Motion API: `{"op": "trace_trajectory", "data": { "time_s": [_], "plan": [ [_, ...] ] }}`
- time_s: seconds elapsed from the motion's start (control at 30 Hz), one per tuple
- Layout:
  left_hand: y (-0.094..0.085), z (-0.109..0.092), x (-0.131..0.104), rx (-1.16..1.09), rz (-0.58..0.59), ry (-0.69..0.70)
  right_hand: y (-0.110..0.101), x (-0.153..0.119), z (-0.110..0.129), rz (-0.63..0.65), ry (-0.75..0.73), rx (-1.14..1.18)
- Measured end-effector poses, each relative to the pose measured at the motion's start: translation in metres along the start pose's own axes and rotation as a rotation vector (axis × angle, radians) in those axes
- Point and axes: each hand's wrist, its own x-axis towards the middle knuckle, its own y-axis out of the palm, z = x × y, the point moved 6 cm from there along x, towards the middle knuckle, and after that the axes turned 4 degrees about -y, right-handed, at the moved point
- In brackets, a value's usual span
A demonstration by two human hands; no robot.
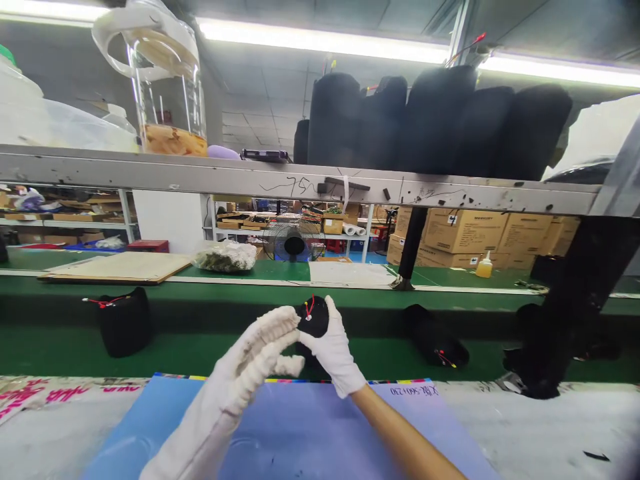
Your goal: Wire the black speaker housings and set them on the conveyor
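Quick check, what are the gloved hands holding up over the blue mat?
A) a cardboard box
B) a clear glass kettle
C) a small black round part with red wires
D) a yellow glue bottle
C: the right hand and left hand close around a small black part with red wires, above the blue mat.

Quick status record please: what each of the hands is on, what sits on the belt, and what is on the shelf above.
left hand: white glove, fingertips against the black part
right hand: white glove, holding the black part
black part: round, red wires on top
blue mat: under both hands
green belt: black pieces left and right
shelf: glass kettle, dark rolls
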Motion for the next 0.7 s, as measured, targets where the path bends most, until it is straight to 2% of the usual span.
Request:
{"op": "trace_trajectory", "data": {
  "time_s": [0.1,0.17,0.23,0.27,0.37,0.4,0.43,0.47,0.5,0.57,0.63,0.7],
  "plan": [
    [0.016,-0.001,-0.002,-0.304,0.203,-0.015,0.004,0.023,-0.015,0.027,0.021,-0.021],
    [0.017,-0.008,-0.001,-0.468,0.213,0.011,-0.006,0.022,-0.009,0.058,0.029,-0.016],
    [0.014,-0.013,0.001,-0.608,0.175,0.03,-0.02,0.007,0.013,0.132,-0.008,0.019],
    [0.014,-0.015,0.002,-0.664,0.166,0.041,-0.025,-0.005,0.028,0.214,-0.041,0.058],
    [0.016,-0.012,0.003,-0.772,0.18,0.047,-0.025,-0.053,0.077,0.583,-0.085,0.248],
    [0.018,-0.01,0.002,-0.783,0.2,0.046,-0.019,-0.07,0.093,0.74,-0.045,0.464],
    [0.021,-0.007,0.001,-0.782,0.223,0.04,-0.015,-0.081,0.107,0.802,-0.034,0.628],
    [0.024,-0.004,0.0,-0.775,0.245,0.029,-0.011,-0.088,0.117,0.812,-0.016,0.775],
    [0.027,-0.002,-0.001,-0.763,0.263,0.021,-0.007,-0.091,0.122,0.77,0.009,0.903],
    [0.03,0.002,-0.002,-0.732,0.281,0.012,0.002,-0.09,0.12,0.631,0.064,1.044],
    [0.031,0.006,-0.002,-0.708,0.291,0.0,0.009,-0.088,0.111,0.513,0.115,1.08],
    [0.035,0.009,-0.001,-0.681,0.32,0.005,0.008,-0.086,0.104,0.394,0.115,1.041]
  ]
}}
